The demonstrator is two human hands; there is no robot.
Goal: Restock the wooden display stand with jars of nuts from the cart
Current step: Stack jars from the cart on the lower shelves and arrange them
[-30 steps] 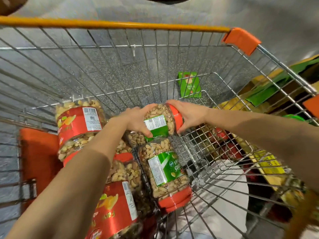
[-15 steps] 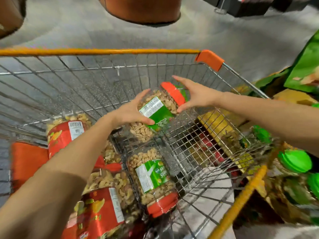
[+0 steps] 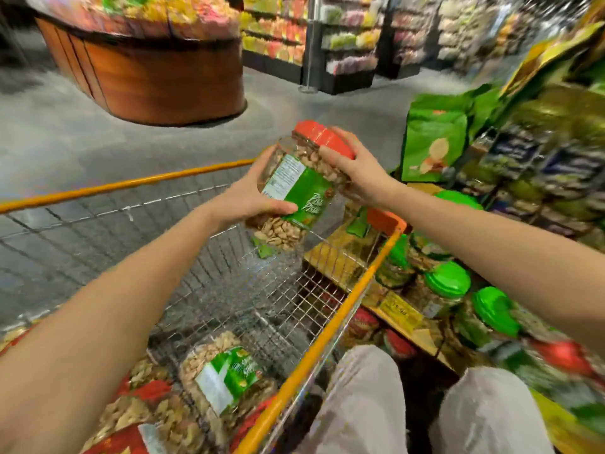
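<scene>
Both hands [image 3: 252, 196] [image 3: 358, 173] hold jar [image 3: 302, 191] (above cart rim [image 3: 131, 184]).

Both bare forearms stretch forward, the left entering from 8 o'clock and the right from 4 o'clock. The left hand [image 3: 252, 194] grips the lower body of a tilted jar [image 3: 296, 191], thumb across its front. At its 3 o'clock, the right hand [image 3: 357, 172] curls its fingers over the lid end.

The person has bare forearms [image 3: 114, 306] and wears pale, off-white trousers [image 3: 360, 404] over both knees.
</scene>
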